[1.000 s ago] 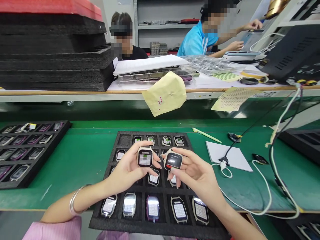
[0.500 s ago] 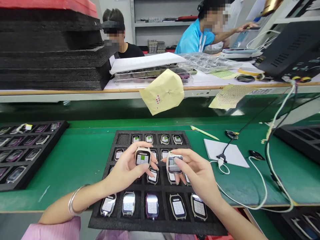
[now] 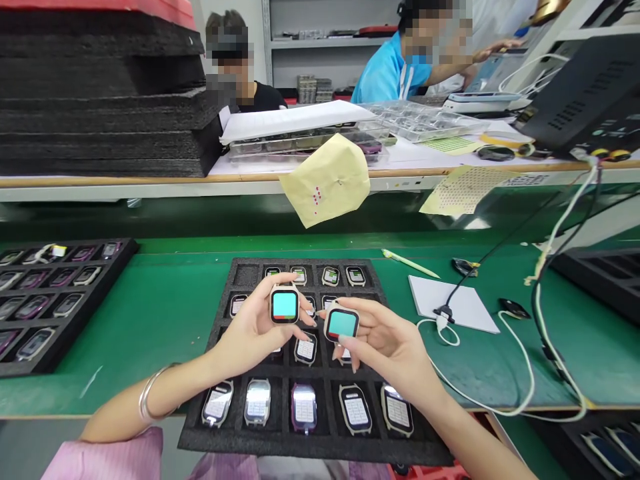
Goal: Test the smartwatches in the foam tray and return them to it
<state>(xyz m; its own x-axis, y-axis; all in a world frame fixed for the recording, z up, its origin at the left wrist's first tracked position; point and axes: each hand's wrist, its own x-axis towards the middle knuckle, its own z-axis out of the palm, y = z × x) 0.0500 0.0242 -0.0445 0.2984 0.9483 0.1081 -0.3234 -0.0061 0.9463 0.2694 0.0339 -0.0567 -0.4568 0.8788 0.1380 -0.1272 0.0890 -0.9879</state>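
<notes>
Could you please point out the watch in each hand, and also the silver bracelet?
Watch (image 3: 285, 305) in the left hand (image 3: 254, 325): head view, on its lit turquoise screen.
Other watch (image 3: 343, 324) in the right hand (image 3: 395, 341): head view, on its lit turquoise screen.
Silver bracelet (image 3: 144, 401): head view, on its metal band.

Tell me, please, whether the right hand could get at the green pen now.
Probably not immediately: the right hand holds a watch, though nothing seems to block the way to the green pen.
</notes>
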